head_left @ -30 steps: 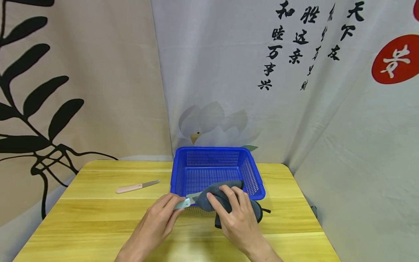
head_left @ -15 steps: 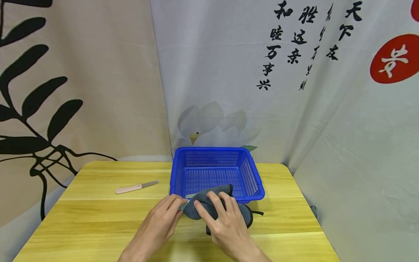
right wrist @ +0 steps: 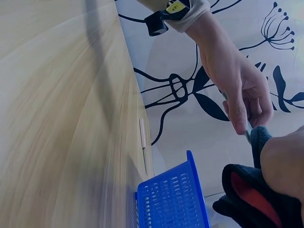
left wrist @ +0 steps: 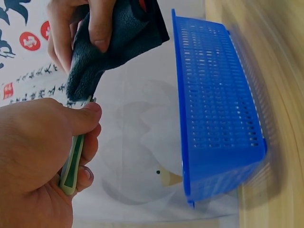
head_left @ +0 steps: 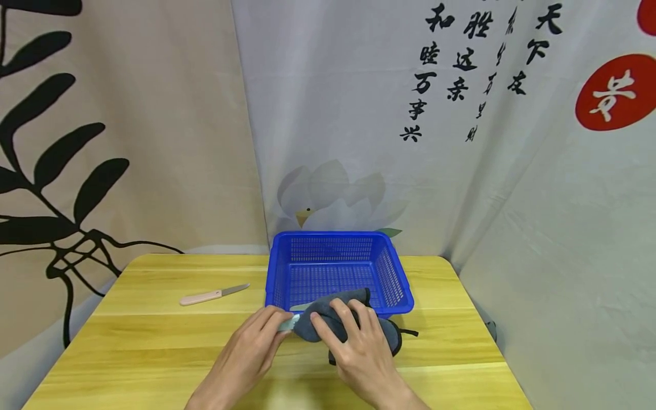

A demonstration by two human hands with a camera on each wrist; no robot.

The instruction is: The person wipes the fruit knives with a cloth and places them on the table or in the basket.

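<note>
My left hand (head_left: pixel 251 341) grips a knife by its pale green handle (left wrist: pixel 72 166), seen from below in the left wrist view. A dark grey-blue cloth (head_left: pixel 320 324) with black edging is wrapped around the blade, held between the thumb and fingers of my right hand (head_left: pixel 366 353). Only a pale sliver of the blade (head_left: pixel 300 307) shows beyond the cloth in the head view; the rest is hidden. The cloth's red inner side (right wrist: pixel 254 197) shows in the right wrist view. Both hands are over the table, in front of the basket.
A blue plastic basket (head_left: pixel 271 273) with perforated sides stands at the back middle of the wooden table (head_left: pixel 128 353). Left of it lies another knife (head_left: pixel 205 297) with a pale pink handle, blade pointing right. A printed curtain (head_left: pixel 328 114) hangs behind the table.
My right hand slid the cloth left along the blade to the knife's handle, then shifted back slightly right. The left hand has barely moved and keeps its grip.
</note>
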